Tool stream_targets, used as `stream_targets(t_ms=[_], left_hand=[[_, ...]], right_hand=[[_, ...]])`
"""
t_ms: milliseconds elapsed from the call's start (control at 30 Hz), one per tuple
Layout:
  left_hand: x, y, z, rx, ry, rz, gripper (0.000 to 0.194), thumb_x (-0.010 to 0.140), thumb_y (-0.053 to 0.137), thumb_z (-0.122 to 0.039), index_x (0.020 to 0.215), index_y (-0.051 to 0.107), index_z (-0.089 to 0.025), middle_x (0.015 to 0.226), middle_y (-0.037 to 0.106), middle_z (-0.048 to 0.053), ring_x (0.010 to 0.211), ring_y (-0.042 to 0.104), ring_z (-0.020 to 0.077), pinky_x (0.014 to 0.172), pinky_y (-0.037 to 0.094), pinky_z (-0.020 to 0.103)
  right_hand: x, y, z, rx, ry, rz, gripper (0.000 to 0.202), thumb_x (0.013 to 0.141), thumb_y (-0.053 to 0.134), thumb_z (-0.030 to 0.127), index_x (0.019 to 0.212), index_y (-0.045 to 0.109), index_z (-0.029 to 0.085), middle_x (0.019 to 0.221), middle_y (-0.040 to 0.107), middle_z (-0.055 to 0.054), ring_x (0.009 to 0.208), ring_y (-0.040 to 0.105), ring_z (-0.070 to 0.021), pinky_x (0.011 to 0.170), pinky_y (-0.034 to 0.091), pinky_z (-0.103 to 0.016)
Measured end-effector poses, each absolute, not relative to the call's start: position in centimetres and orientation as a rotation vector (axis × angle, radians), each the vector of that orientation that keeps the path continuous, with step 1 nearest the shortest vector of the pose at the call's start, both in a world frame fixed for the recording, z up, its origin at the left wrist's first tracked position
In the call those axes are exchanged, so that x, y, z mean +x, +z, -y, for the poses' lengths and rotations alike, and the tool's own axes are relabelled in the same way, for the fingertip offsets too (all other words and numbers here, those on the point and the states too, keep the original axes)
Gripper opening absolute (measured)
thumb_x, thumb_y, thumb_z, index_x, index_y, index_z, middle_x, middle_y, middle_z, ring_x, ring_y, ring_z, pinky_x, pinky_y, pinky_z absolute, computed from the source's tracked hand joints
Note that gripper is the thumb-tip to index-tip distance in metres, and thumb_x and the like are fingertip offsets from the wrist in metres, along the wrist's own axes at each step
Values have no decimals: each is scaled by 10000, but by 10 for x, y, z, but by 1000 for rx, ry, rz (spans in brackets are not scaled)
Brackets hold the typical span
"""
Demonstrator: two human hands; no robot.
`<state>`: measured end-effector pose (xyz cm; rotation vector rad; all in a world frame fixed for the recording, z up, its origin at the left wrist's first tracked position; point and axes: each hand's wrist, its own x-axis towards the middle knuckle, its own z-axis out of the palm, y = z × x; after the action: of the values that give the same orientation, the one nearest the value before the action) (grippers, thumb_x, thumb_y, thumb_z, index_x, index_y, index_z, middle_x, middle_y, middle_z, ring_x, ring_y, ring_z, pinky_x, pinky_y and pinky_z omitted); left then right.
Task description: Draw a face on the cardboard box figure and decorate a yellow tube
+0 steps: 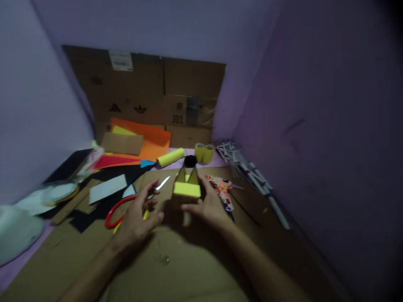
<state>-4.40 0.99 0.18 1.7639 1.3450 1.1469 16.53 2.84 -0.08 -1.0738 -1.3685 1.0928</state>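
By the right hand (209,206), a yellow-faced cardboard piece (187,189) is held over the middle of the cardboard sheet (141,277), gripped at its right side, apparently for steadiness. The left hand (139,218) is held empty, fingers parted, by the scissors (163,183); contact cannot be told. Beyond the sheet's far edge, a yellow roll (170,157) is laid, perhaps within reach.

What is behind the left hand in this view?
Scissors show around the left hand: a red handle loop and a blade. The hand covers their middle, so the pivot cannot be seen.
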Motion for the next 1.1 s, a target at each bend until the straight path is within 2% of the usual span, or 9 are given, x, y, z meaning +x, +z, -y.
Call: stream_targets(t_ms=[100,300,400,467,600,733,833,967,1100], left_hand=[[-37,-7,-9,1814,1041,-1339,715,730,637,-293,1398,392,-218,1382,542,129,1239,540,319,980,491,453],[-34,-9,-18,1765,1019,-1529,725,671,679,-322,1352,458,-209,1307,612,118,1204,565,365,1012,455,532],[-35,-2,-23,1617,1083,-1478,713,610,756,-346,1259,526,-161,1176,670,140,1080,629,372,947,495,537],[-37,-1,-26,1498,1212,-1354,756,594,782,-374,1258,505,-141,1144,674,138,1017,663,342,897,538,485],[-40,-7,-26,1401,1359,-1431,793,669,746,-381,1336,389,-144,1205,626,140,1021,662,295,895,542,450],[-34,-9,-22,1446,1304,-1319,698,670,725,-285,1286,447,-110,1168,668,153,1022,671,286,882,557,419],[-26,-8,-20,1552,1222,-1288,716,636,731,-173,1304,480,-116,1217,657,160,1080,647,295,931,531,434],[-21,-9,-18,1739,1112,-1313,750,616,713,-65,1329,508,-170,1332,596,127,1239,537,297,1063,427,455],[-29,-7,-16,1818,1105,-1462,772,662,703,-104,1391,450,-150,1406,522,152,1267,509,296,1077,420,438]], right_hand=[[152,-9,-26,-1030,1089,1422,863,428,890,193,1215,538,233,1199,608,-73,1093,611,-273,956,495,-414],[146,-22,-31,-892,1120,1533,974,473,881,180,1349,459,242,1319,494,-111,1205,527,-298,1041,428,-454],[151,-17,-31,-928,1140,1528,1000,521,871,230,1401,399,276,1415,441,-115,1295,447,-310,1085,370,-487],[159,-12,-31,-979,1037,1418,866,603,817,276,1374,421,269,1407,452,-118,1313,426,-307,1097,342,-508],[172,-7,-32,-1061,876,1217,549,782,644,335,1292,463,246,1227,542,-117,1145,550,-256,1015,435,-485],[169,-13,-27,-1021,1041,1400,773,637,778,312,1330,440,253,1321,519,-139,1234,507,-312,1011,447,-513],[164,-20,-23,-991,1122,1566,862,647,777,303,1405,367,270,1465,419,-135,1348,408,-321,1067,402,-507],[161,-30,-30,-1029,1210,1551,765,680,710,271,1378,398,257,1417,494,-135,1216,566,-312,959,513,-463],[159,-41,-44,-1146,1119,1527,704,682,690,301,1339,444,247,1352,566,-131,1146,623,-317,953,517,-475]])
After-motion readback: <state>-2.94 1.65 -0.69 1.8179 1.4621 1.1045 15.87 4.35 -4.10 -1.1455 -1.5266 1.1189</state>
